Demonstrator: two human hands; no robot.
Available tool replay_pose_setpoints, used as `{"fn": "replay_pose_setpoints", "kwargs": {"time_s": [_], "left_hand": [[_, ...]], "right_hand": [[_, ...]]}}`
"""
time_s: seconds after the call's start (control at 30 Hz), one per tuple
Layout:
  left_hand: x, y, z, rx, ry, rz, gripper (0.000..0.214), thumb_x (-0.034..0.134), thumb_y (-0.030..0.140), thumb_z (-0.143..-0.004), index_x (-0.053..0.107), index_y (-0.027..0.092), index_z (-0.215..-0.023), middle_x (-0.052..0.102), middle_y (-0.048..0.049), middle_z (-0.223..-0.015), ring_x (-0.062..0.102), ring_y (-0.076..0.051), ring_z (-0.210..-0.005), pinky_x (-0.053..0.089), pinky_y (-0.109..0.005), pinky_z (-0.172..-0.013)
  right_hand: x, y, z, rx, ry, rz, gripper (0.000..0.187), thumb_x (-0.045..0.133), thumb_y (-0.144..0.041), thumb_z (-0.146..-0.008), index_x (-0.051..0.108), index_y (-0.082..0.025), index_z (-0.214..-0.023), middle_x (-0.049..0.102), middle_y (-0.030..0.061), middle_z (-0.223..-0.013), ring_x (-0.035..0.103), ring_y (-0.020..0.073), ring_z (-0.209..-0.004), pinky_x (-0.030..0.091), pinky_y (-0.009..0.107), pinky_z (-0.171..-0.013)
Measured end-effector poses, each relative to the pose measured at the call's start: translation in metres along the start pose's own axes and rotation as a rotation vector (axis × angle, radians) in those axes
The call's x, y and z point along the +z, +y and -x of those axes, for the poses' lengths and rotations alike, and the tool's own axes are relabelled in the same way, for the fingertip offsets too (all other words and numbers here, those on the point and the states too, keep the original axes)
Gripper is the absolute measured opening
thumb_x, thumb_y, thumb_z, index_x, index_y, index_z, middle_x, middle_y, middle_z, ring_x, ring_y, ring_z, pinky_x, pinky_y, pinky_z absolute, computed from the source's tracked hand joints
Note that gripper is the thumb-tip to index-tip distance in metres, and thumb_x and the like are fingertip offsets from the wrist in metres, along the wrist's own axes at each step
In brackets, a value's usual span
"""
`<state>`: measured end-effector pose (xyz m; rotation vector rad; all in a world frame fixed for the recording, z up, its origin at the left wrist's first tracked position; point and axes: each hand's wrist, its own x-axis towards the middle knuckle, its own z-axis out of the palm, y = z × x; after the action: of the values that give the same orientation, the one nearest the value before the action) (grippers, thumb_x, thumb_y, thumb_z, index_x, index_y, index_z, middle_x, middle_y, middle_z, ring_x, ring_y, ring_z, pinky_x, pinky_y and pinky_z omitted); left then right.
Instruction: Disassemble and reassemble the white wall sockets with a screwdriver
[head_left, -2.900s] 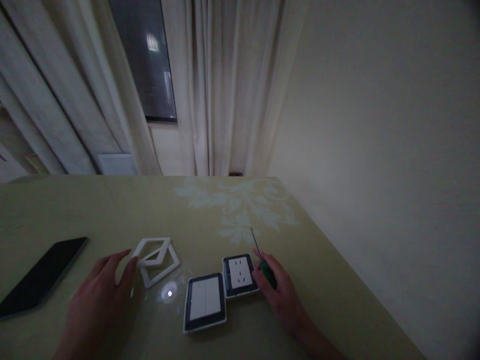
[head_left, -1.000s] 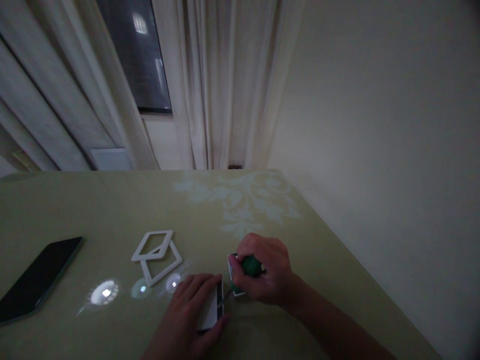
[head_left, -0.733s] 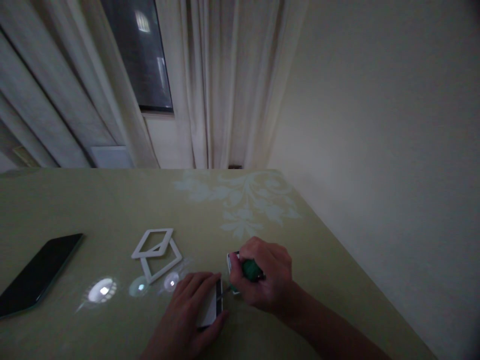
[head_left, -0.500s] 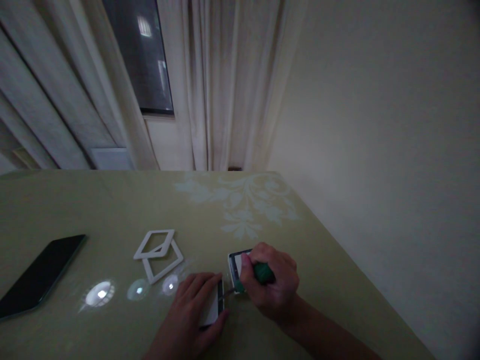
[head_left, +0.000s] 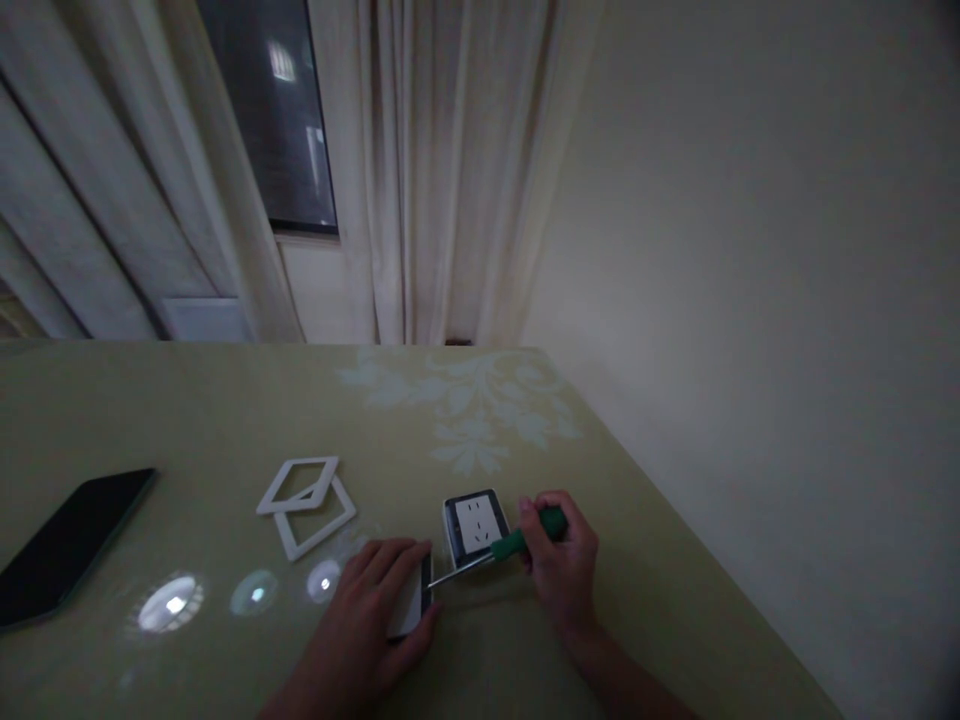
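Observation:
My left hand [head_left: 367, 615] is wrapped over a white wall plate with a black edge [head_left: 407, 606], pressing it on the table, fingers along the far side and thumb along the near side. Most of its face is hidden under the hand. In my right hand [head_left: 564, 560] is a screwdriver [head_left: 508, 545] with a green handle, gripped from the right and held at a low slant. Its metal shaft points left and the tip meets the plate's black right edge. Just beyond the shaft lies a wall socket [head_left: 478, 522], face up, white with slots and a dark surround.
Two white square frames [head_left: 301, 512] overlap left of my left hand. Farther left lies a dark flat phone or tablet [head_left: 71, 545]. The green table [head_left: 390, 430] has its right edge along the wall [head_left: 720, 300]; curtains [head_left: 435, 200] hang behind.
My right hand has drawn back to the right and loosened round the handle, tilting the screwdriver lower, so the socket face now shows. The whole view has shifted slightly.

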<state>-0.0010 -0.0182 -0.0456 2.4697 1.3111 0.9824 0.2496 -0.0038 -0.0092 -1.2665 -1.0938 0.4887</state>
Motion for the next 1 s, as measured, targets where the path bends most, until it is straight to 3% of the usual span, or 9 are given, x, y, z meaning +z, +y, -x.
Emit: {"fn": "replay_pose_setpoints", "kwargs": {"time_s": [0.27,0.37,0.5,0.63,0.73,0.83,0.93,1.0], "left_hand": [[-0.002,0.001,0.000,0.017,0.035,-0.019,0.039,0.076,0.039,-0.095,0.065,0.030,-0.131,0.082,-0.0078,-0.122,0.079,-0.031,-0.109,0.068,-0.043,-0.092],[-0.004,-0.001,0.000,0.067,0.075,-0.039,0.046,0.077,0.041,-0.094,0.058,0.030,-0.134,0.082,-0.0072,-0.121,0.079,-0.032,-0.111,0.062,-0.051,-0.106],[0.000,0.003,0.002,0.088,0.104,-0.020,0.039,0.069,0.026,-0.095,0.055,0.029,-0.131,0.081,-0.0039,-0.113,0.078,-0.028,-0.104,0.047,-0.059,-0.121],[0.005,0.021,0.005,0.014,0.165,0.036,0.034,0.058,0.018,-0.095,0.059,0.030,-0.126,0.077,-0.0062,-0.107,0.074,-0.029,-0.102,0.058,-0.048,-0.102],[-0.003,0.029,0.005,-0.115,0.171,0.186,0.025,0.049,0.025,-0.104,0.059,0.031,-0.126,0.072,-0.0058,-0.100,0.071,-0.026,-0.090,0.061,-0.038,-0.081],[-0.027,0.007,0.002,-0.364,0.209,0.282,0.025,0.040,0.039,-0.111,0.058,0.031,-0.126,0.069,-0.0020,-0.090,0.069,-0.023,-0.077,0.059,-0.032,-0.067],[-0.057,-0.041,-0.001,-0.518,0.208,0.137,0.031,0.041,0.046,-0.109,0.061,0.029,-0.124,0.070,-0.0023,-0.095,0.070,-0.025,-0.082,0.060,-0.037,-0.074],[-0.072,-0.072,0.000,-0.552,0.135,-0.019,0.028,0.044,0.043,-0.105,0.063,0.026,-0.115,0.073,-0.0062,-0.106,0.072,-0.027,-0.092,0.059,-0.041,-0.083]], "right_hand": [[-0.002,-0.006,-0.004,0.095,-0.061,-0.069,0.042,0.083,-0.056,-0.085,0.063,-0.021,-0.075,0.061,-0.0043,-0.056,0.059,0.0141,-0.041,0.050,0.021,-0.036],[-0.001,-0.003,-0.003,0.154,-0.060,-0.102,0.044,0.081,-0.061,-0.086,0.062,-0.022,-0.077,0.065,-0.0021,-0.060,0.062,0.0167,-0.041,0.051,0.024,-0.034],[-0.005,0.005,-0.001,0.202,-0.025,-0.130,0.048,0.081,-0.064,-0.084,0.062,-0.021,-0.077,0.066,-0.0013,-0.060,0.061,0.0167,-0.041,0.050,0.025,-0.033],[-0.009,0.008,-0.003,0.221,0.001,-0.142,0.046,0.083,-0.062,-0.084,0.063,-0.020,-0.077,0.066,-0.0014,-0.061,0.061,0.0156,-0.042,0.051,0.023,-0.035],[-0.009,0.006,-0.004,0.224,-0.001,-0.146,0.046,0.083,-0.061,-0.084,0.063,-0.021,-0.078,0.067,-0.0013,-0.062,0.062,0.0156,-0.043,0.052,0.023,-0.037],[-0.008,0.003,-0.001,0.207,-0.028,-0.132,0.046,0.083,-0.062,-0.085,0.064,-0.021,-0.078,0.068,-0.0005,-0.062,0.064,0.0167,-0.044,0.054,0.024,-0.038],[-0.007,-0.002,0.003,0.187,-0.067,-0.129,0.044,0.082,-0.062,-0.087,0.066,-0.021,-0.080,0.071,0.0017,-0.065,0.067,0.0184,-0.048,0.057,0.026,-0.039],[-0.007,-0.004,0.006,0.184,-0.089,-0.136,0.043,0.081,-0.061,-0.088,0.066,-0.021,-0.081,0.073,0.0032,-0.068,0.068,0.0195,-0.050,0.059,0.027,-0.040]]}}
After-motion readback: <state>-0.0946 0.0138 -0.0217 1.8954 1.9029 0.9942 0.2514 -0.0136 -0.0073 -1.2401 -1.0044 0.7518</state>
